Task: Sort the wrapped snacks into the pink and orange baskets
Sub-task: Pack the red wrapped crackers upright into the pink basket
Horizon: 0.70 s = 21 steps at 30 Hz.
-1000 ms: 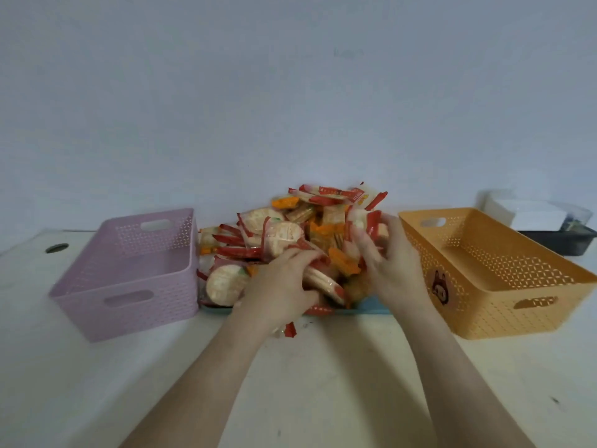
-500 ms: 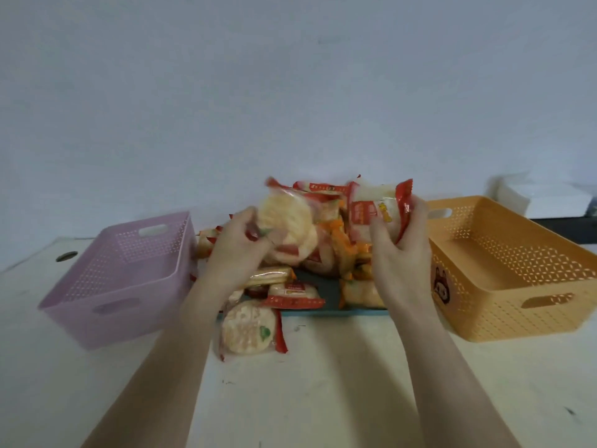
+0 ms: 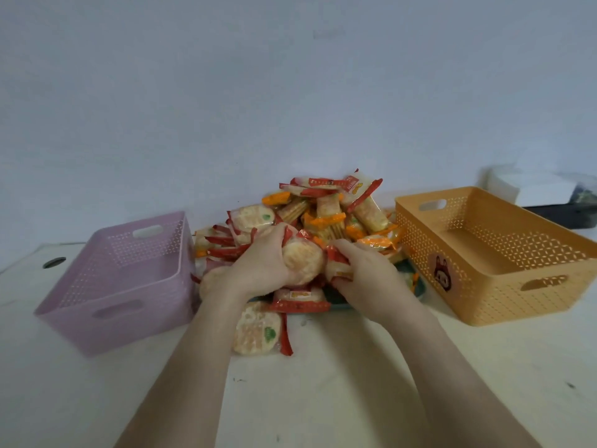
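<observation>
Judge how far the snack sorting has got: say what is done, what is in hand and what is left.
Done: nothing visible; the pink basket and orange basket show no snacks inside. In hand: the left hand grips a round cracker packet, the right hand a red-edged packet, both at the pile. Left: the whole pile, plus one loose packet lying on the table.

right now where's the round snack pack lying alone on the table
Head view: the round snack pack lies on the table just in front of the snack pile, right of the pink basket, beside the left forearm.
</observation>
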Motion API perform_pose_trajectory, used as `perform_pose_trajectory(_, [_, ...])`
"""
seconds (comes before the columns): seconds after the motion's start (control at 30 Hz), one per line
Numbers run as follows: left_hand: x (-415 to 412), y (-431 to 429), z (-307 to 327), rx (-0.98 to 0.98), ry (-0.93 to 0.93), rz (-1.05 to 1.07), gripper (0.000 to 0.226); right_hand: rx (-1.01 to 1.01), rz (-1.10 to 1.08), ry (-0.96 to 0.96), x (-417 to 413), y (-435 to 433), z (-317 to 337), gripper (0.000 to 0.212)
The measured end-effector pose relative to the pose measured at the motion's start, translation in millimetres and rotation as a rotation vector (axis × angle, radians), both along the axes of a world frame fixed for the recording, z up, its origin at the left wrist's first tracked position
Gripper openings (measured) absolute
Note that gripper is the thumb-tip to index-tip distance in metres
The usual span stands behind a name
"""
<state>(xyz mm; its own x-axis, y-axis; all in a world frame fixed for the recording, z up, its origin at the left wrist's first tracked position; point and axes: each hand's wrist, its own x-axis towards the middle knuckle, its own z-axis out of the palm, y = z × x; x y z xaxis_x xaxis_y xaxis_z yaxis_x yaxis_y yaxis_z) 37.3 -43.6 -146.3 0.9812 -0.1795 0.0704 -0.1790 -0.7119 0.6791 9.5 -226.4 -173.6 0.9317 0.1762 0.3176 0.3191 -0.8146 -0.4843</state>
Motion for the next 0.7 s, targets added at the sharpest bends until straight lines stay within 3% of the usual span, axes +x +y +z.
perform_pose_trajectory(0.07, [-2.9,-4.4,0.3,0.025,-0.062,-0.018,0.066,-0.038,-0.06,-0.037,-1.2,3.6,0.0,0.05])
perform_pose_trajectory(0.13, [-2.6,-6.5,-0.2,-0.019,-0.063,0.005,0.082,0.028,-0.162,-0.101,-3.1,3.8,2.3,0.045])
perform_pose_trajectory(0.23, [-3.1,-2.7,4.1,-0.182,-0.042,0.059,0.105,0.479,-0.326,-0.019,-1.5,-5.2,9.8,0.027])
perform_pose_trajectory(0.27, [-3.2,0.6,7.0,-0.269,-0.06,0.07,0.1,0.711,-0.346,0.087,-0.7,-9.6,13.6,0.017])
perform_pose_trajectory(0.33, [-3.7,7.5,13.6,-0.515,-0.102,0.087,0.071,1.103,-0.335,0.347,0.7,-17.8,18.1,0.01])
perform_pose_trajectory(0.43, [-7.5,15.8,25.8,-0.961,-0.044,0.055,0.06,1.176,-0.332,0.462,4.7,-27.7,14.7,0.016])
perform_pose_trajectory(0.5, [-9.6,21.1,32.5,-1.129,0.006,-0.004,0.064,1.183,-0.292,0.522,4.7,-26.8,14.6,0.026])
perform_pose_trajectory(0.57, [-13.9,22.2,34.1,-0.992,0.108,-0.025,0.055,1.136,-0.217,0.629,2.9,-23.9,13.5,0.034])
perform_pose_trajectory(0.63, [-13.3,22.7,28.0,-0.671,0.238,-0.051,0.045,0.923,-0.186,0.692,1.0,-19.2,12.3,0.049])
perform_pose_trajectory(0.7, [-14.1,20.3,22.3,-0.388,0.337,-0.048,0.051,0.713,-0.18,0.692,-1.8,-12.5,11.3,0.06])
